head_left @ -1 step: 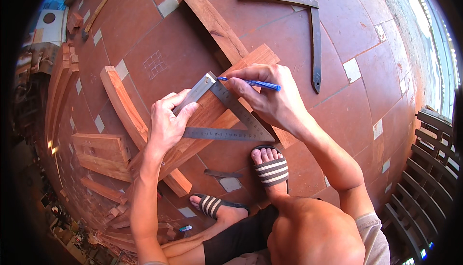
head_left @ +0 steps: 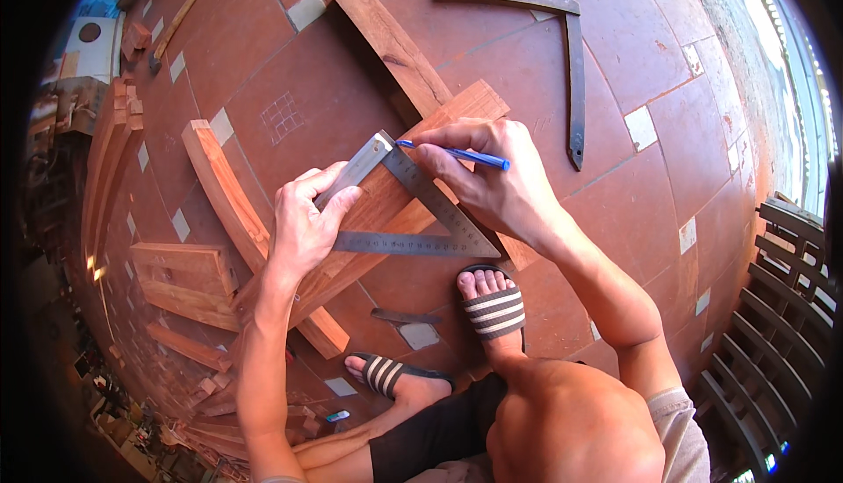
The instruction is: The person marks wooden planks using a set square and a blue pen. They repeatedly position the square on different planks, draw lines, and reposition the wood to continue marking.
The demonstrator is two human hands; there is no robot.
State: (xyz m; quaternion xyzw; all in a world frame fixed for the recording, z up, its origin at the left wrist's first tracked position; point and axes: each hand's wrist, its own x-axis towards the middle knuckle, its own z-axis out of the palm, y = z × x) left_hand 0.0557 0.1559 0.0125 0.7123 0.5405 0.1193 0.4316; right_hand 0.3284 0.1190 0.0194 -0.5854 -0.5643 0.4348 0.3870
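My left hand is closed on the thick silver stock of a metal triangle square, pressing it along a reddish wooden beam. The square's graduated blades lie across the beam and reach past its near side. In my right hand a blue pen is pinched between thumb and fingers. Its tip touches down beside the square's upper corner, on or just above the wood. The beam lies slanted across another timber that runs beneath it.
A dark metal L-shaped framing square lies on the tiled floor at the far right. More cut timbers and blocks are at the left. My sandalled foot stands close to the beam. A dark slatted rack is at the right edge.
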